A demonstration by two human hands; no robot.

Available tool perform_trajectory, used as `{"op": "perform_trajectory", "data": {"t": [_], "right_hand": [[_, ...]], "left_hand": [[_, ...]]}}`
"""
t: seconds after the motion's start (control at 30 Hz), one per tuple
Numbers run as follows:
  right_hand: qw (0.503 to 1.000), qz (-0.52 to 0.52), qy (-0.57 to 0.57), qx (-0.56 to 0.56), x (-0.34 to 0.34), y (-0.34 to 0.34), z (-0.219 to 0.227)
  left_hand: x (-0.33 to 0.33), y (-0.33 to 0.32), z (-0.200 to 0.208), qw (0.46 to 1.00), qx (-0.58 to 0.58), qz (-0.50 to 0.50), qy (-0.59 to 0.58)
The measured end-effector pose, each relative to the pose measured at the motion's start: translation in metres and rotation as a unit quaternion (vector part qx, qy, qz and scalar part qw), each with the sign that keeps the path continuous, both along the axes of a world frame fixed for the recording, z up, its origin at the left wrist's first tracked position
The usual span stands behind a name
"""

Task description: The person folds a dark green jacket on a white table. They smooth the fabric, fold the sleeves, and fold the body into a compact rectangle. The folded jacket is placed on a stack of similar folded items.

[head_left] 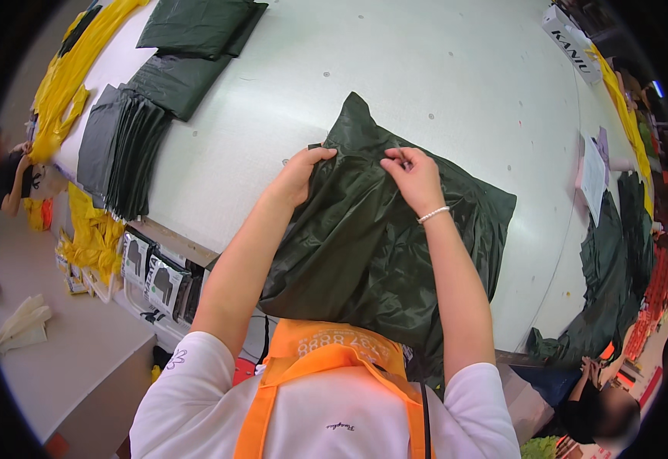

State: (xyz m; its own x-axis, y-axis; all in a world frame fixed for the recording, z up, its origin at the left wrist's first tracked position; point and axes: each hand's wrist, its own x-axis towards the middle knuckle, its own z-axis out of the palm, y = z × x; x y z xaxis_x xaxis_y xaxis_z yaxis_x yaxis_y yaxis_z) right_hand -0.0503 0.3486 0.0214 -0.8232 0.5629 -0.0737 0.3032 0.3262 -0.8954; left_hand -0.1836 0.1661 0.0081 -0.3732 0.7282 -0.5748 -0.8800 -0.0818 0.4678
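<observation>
A dark green, shiny garment [364, 245] lies in front of me on the pale table [426, 69], creased and hanging over the near edge. Its exact kind cannot be made out. At the garment's upper left edge, my left hand [301, 174] is closed, thumb pressed on the fabric beside a small black tab [315, 145]. My right hand [417, 182], with a beaded bracelet on the wrist, pinches the cloth near the top middle. A pointed corner of the fabric sticks up between and beyond both hands.
Folded dark green garments [123, 153] are stacked at the left. Yellow garments [81, 61] hang along the far left. A white box [571, 44] and papers [593, 177] lie right, near more dark green fabric [613, 268]. Packages [164, 283] sit below the edge. Co-workers' hands show on both sides.
</observation>
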Motion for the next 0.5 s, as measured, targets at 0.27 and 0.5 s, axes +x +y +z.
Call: {"op": "perform_trajectory", "data": {"t": [0.27, 0.5], "right_hand": [[0.996, -0.026, -0.004, 0.087, -0.021, -0.020, 0.011], [0.990, 0.060, 0.027, 0.123, -0.027, -0.052, 0.047]], "left_hand": [[0.005, 0.004, 0.021, 0.994, -0.005, 0.033, 0.105], [0.009, -0.004, 0.028, 0.905, -0.149, 0.057, 0.394]]}}
